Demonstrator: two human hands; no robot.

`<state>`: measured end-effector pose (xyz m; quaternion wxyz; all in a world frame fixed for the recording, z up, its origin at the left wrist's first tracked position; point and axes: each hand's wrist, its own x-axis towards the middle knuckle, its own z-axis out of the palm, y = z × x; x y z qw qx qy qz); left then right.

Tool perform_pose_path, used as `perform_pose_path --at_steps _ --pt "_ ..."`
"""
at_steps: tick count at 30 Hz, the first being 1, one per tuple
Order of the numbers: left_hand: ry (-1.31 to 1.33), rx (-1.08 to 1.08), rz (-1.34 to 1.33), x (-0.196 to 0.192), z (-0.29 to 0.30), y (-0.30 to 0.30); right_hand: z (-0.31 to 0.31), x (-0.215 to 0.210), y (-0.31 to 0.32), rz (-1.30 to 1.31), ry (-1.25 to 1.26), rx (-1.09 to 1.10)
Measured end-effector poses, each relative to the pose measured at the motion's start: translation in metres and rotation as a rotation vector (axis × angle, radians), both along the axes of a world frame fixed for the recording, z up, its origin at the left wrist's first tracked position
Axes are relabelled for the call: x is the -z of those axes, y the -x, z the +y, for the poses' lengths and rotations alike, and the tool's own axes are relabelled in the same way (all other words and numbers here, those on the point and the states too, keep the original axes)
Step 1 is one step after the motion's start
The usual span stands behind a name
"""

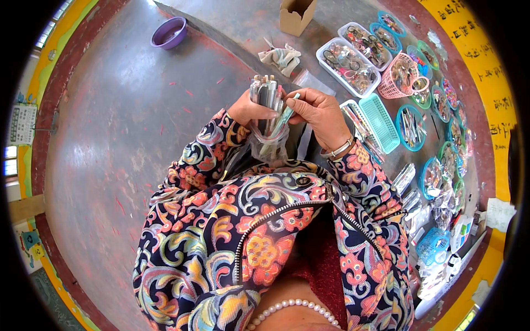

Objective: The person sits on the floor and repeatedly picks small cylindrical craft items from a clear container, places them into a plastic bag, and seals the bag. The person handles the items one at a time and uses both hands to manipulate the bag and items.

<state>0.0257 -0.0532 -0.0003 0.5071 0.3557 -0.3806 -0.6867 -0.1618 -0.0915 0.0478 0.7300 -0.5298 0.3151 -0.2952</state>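
My left hand (249,108) is wrapped around a bundle of slim, pen-like sticks (266,92), grey and whitish, with some pale brown ends at the top. Their exact kind is too small to tell. Between the thumb and fingers of my right hand (318,113) is a pale green slim stick (289,112), slanting against the right side of the bundle. A clear plastic bag (268,144) hangs crumpled around the lower part of the bundle, above my lap. The bundle's lower ends are partly hidden by the bag and my fingers.
To the right stand white tubs (349,67) of small goods, a pink basket (398,76), a teal basket (380,122) and a blue round basket (411,128) of slim packets. Ahead are a crumpled cloth (281,58), a cardboard box (297,17) and a purple basin (169,33).
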Motion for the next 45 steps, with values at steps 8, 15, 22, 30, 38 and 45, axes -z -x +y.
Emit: perform_pose_path --at_steps 8,15,22,30,38,45 --pt "-0.111 0.129 0.108 0.019 0.008 -0.005 -0.025 0.01 0.031 -0.313 -0.221 0.413" --pt "-0.261 0.075 0.276 0.034 0.027 0.003 -0.037 0.037 0.063 -0.518 -0.511 0.51" --pt "-0.288 0.086 0.298 0.036 0.028 0.003 -0.035 0.041 0.07 -0.616 -0.466 0.39" --pt "-0.297 0.06 0.275 0.03 0.031 0.006 -0.032 0.036 0.072 -0.671 -0.422 0.386" --pt "-0.32 0.007 0.27 0.022 0.038 0.006 -0.084 0.107 0.173 -0.549 -0.38 0.849" --pt "-0.334 0.053 0.25 0.027 0.034 0.008 -0.079 0.274 0.258 -0.236 -0.671 1.169"
